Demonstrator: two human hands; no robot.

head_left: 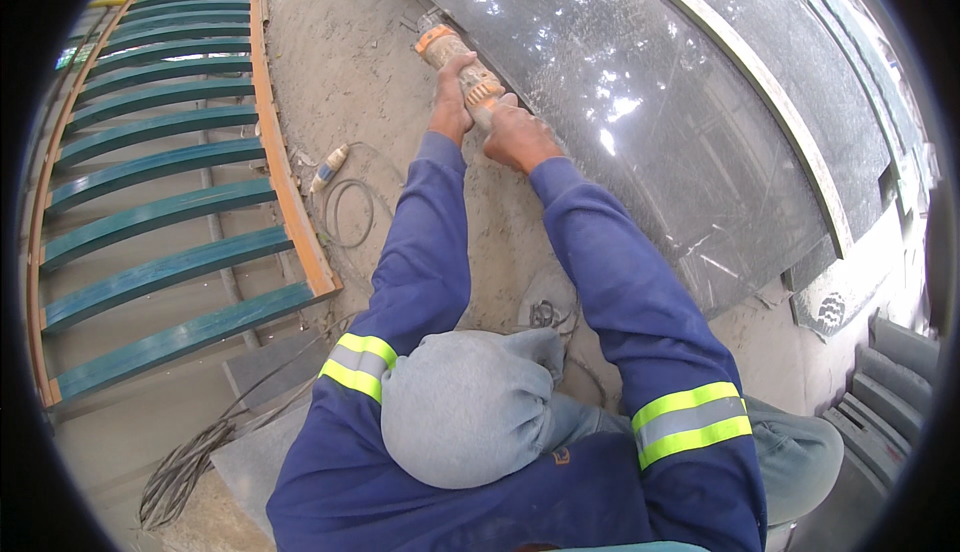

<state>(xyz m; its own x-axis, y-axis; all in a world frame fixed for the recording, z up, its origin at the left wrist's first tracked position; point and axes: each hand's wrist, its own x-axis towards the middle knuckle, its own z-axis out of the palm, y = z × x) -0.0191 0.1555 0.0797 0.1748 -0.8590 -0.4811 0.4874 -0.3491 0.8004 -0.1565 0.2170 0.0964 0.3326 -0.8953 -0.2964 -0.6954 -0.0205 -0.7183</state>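
Observation:
Both of my arms reach forward in blue sleeves to a dusty orange and tan angle grinder [482,82]. My left hand [453,100] is wrapped round the middle of its body. My right hand [520,135] grips its rear end, nearer to me. The metal head of the grinder points away from me, beside the far part of the edge of a large dark polished stone slab [610,102]. What the head touches is too small to tell.
A rack with green slats and orange side rails [278,152] stands to the left. A connector plug [330,167] and coiled cable [350,214] lie on dusty ground. More cable [185,472] is bunched at lower left. Grey stone strips [880,392] are stacked at right. My shoe [547,302] is near the slab.

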